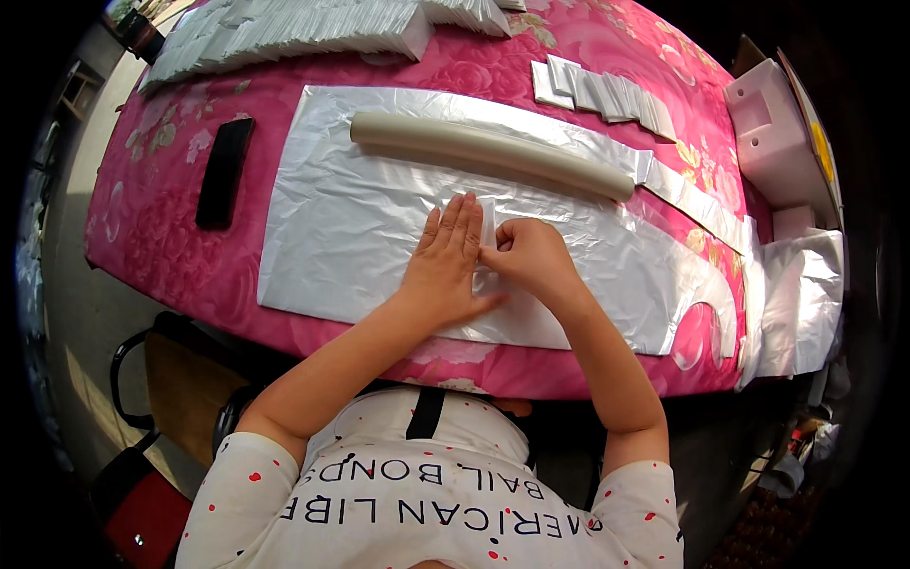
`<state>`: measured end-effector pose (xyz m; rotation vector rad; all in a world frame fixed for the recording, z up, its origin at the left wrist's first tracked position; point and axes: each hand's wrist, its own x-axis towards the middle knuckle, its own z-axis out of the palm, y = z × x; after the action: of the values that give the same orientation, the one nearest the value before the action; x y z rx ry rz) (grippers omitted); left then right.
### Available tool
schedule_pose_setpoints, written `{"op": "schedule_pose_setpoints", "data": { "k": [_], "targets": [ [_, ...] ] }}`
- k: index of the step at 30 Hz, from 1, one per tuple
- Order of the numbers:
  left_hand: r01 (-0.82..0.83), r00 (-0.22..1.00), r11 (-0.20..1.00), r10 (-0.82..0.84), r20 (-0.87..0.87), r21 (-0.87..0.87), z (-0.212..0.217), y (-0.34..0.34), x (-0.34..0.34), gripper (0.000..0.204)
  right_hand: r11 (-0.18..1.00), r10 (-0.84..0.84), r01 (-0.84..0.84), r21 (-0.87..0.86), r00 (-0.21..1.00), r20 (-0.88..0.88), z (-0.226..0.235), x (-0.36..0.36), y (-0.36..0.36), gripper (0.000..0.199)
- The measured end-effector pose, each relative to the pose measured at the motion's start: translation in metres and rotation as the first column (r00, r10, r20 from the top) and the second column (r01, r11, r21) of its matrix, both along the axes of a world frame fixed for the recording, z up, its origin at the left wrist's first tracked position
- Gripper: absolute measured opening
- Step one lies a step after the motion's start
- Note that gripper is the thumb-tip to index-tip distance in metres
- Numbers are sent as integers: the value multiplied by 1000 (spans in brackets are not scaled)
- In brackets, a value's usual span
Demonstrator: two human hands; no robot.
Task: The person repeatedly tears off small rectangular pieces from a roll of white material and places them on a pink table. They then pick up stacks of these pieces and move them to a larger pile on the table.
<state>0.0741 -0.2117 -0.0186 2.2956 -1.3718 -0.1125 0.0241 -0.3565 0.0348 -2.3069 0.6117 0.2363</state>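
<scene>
A stack of thin white plastic carrier bags (332, 228) lies flat on the table, with a curved handle cut-out at its right end. My left hand (445, 256) rests palm down on it, fingers stretched out and pressing beside a narrow folded plastic bag (488, 223). Close against its right side, my right hand (531, 256) is closed, thumb and forefinger pinching the edge of that folded bag. Just beyond both hands, a long beige tube (493, 156) lies across the stack. Part of the folded bag is hidden under my fingers.
A pink flowered tablecloth (156, 218) covers the table. On the left lies a black oblong block (226, 174). Many folded bags (303, 33) are lined up at the far left, several more (607, 95) at the far right. A white foam box (768, 123) stands at the right edge.
</scene>
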Motion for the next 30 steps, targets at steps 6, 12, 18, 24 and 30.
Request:
{"op": "schedule_pose_setpoints", "data": {
  "k": [6, 12, 18, 24, 30],
  "targets": [
    [-26, 998, 999, 28, 48, -42, -4, 1, 2, 108, 983, 63, -78, -167, 994, -94, 16, -13, 1, 16],
    [-125, 988, 949, 92, -126, -289, 10, 23, 4, 87, 873, 333, -330, -359, 941, -55, 29, -7, -6, 20],
    [-170, 294, 985, 35, -955, -16, 50, 110, -15, 17, 784, 602, -475, -400, 739, 302, -12, 33, 14, 63],
    [-311, -93, 894, 309, -946, 323, 35, 179, -41, 22, 844, 512, -381, -377, 783, 353, -38, 18, 73, 69],
    [-689, -340, 622, 178, -923, 373, 25, 171, -67, 22, 807, 547, -588, -52, 712, 441, -42, -19, 166, 62]
  ]
}}
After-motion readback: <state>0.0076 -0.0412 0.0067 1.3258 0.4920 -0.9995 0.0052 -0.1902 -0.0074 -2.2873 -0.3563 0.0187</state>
